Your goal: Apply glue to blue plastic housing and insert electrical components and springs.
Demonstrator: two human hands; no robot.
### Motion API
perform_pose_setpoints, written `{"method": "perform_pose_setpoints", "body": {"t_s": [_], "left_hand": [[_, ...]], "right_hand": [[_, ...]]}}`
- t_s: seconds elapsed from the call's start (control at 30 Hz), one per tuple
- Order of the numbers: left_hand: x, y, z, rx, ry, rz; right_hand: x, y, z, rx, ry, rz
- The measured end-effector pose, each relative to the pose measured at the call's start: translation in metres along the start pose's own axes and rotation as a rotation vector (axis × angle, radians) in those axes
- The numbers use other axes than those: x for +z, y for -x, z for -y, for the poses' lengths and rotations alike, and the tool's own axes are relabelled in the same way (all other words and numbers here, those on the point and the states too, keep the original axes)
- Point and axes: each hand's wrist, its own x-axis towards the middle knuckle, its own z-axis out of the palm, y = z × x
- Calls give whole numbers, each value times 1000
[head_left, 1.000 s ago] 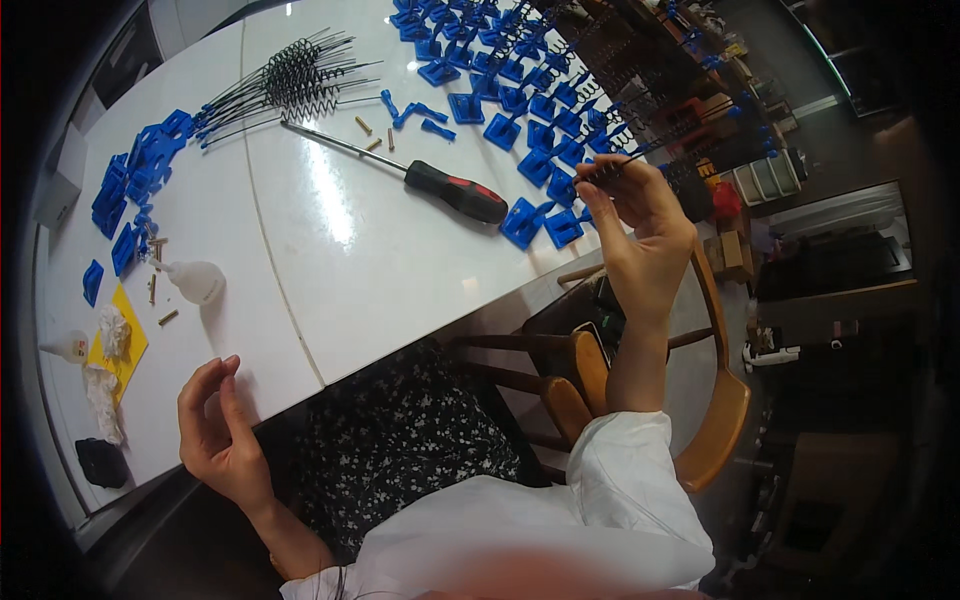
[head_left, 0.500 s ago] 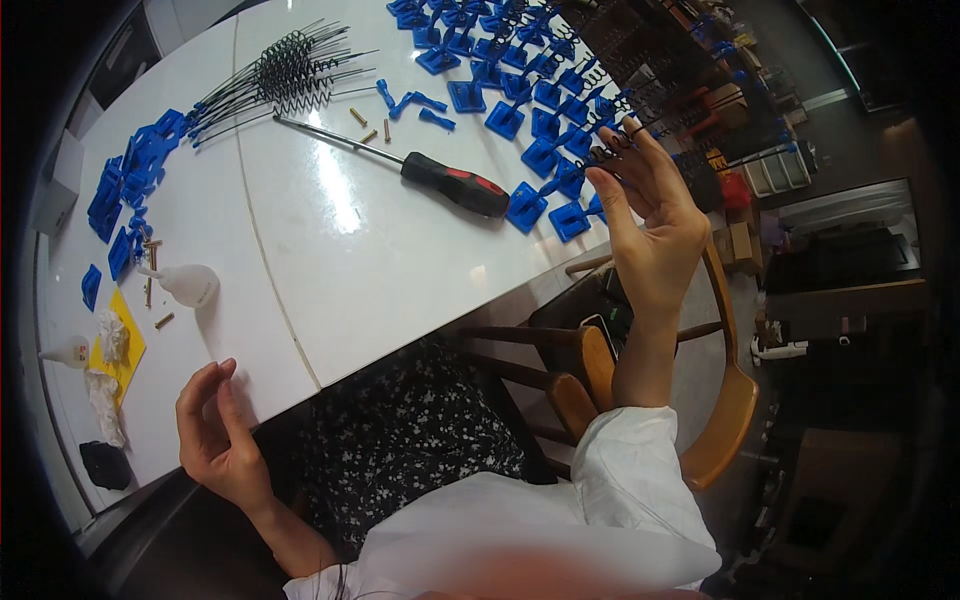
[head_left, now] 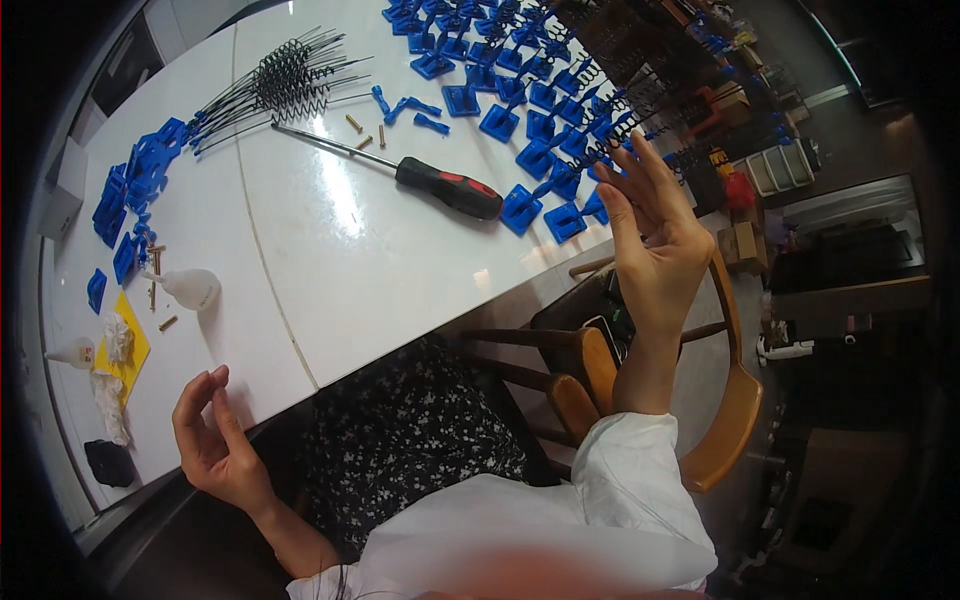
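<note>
At 2 o'clock from centre, we list 1 right hand [head_left: 662, 250], fingers parted, released, beside blue-based coil stands [head_left: 521, 209]; contact we cannot tell. At 8 o'clock, 1 left hand [head_left: 228, 470], loosely curled, empty, near the white table [head_left: 400, 270] edge. At 1 o'clock, the stands, clustered. At 11, 1 screwdriver [head_left: 430, 180], then bundled black coils [head_left: 290, 78]. At 9, 1 squeeze bottle [head_left: 193, 289].

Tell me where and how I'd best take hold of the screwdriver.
Probably by the handle, from the person's near side, with the right hand: the screwdriver lies flat, its thick handle turned toward that hand and its thin shaft pointing away. Blue pieces sit close by the handle's end, so that side looks tighter.
</note>
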Motion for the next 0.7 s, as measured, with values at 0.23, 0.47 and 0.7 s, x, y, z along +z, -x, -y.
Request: {"method": "perform_pose_setpoints", "body": {"t_s": [0.23,0.47,0.7], "left_hand": [[4,4,-3,37,-16,2],[5,6,-9,60,-28,3],[10,7,-14,86,23,58]], "right_hand": [[2,-4,-5,-5,75,-35],[14,-12,-7,-50,128,-36],[7,-11,9,8,7,-18]]}}
